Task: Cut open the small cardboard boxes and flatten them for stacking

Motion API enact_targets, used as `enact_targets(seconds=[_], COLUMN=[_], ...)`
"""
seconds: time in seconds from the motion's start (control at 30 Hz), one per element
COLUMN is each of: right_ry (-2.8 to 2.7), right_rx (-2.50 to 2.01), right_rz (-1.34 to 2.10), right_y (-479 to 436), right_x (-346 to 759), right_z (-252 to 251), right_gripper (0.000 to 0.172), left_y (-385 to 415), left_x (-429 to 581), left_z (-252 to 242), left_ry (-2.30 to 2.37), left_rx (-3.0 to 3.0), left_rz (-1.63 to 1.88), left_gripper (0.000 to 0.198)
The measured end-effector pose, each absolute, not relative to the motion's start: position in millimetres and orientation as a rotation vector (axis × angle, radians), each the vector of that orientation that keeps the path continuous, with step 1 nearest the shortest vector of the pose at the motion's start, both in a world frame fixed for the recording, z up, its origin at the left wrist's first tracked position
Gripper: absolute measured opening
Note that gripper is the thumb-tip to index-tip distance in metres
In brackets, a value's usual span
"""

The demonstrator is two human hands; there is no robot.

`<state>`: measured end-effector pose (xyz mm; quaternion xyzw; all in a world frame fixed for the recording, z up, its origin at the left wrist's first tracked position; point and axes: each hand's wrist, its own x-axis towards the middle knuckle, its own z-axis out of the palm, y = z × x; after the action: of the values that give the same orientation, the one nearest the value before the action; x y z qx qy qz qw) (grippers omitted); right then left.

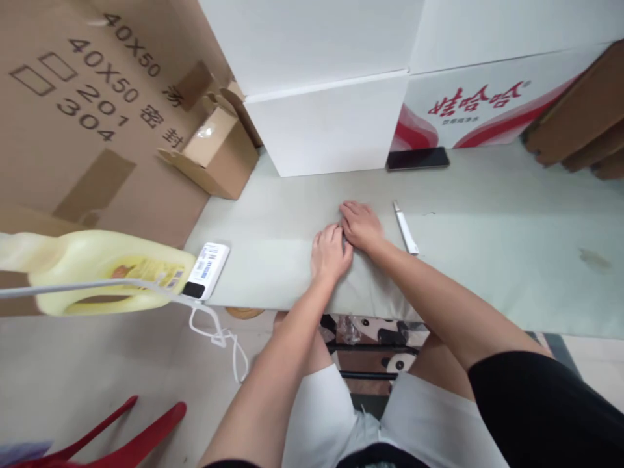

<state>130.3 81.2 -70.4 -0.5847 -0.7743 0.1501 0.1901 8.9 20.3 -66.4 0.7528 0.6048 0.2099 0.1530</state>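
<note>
My left hand (331, 252) rests on the cloth-covered table (273, 240), its fingers curled and pressed together. My right hand (361, 223) lies against it from the right, fingers also bent inward and pointing left. Between the two hands a small dark grey patch shows; whether it is an object or a shadow I cannot make out. Just right of my right hand is a slim white stick-shaped tool (405, 227) with a narrow tip, apart from the fingers. My palms and the undersides of my fingers are hidden.
White cartons (331, 130) stand at the back, with a black phone (418, 158) before them. To the left are a small open cardboard box (219, 156), a large carton (97, 162), a yellow jug (117, 270) and a white device (208, 270) with a cable (214, 331). Brown cartons (580, 117) lean right.
</note>
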Motion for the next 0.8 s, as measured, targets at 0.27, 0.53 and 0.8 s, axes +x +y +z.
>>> enact_targets(seconds=[0.27,0.53,0.8], right_ry=[-2.197,-2.174,-2.174], right_rx=[-1.719,-1.723,-1.717], right_rz=[0.320,0.215,0.231], right_y=[74,74,75], right_x=[128,127,128], right_z=[-76,-82,-82], right_gripper=[0.050,0.049,0.048], left_y=[51,165,176], left_x=[-25,-154,-219], left_z=[-74,13,56], left_ry=[1.714,2.149,2.372], left_rx=[1.919,1.632,1.482], left_rz=[0.889,1.294,1.079], left_gripper=[0.032,0.043,0.094])
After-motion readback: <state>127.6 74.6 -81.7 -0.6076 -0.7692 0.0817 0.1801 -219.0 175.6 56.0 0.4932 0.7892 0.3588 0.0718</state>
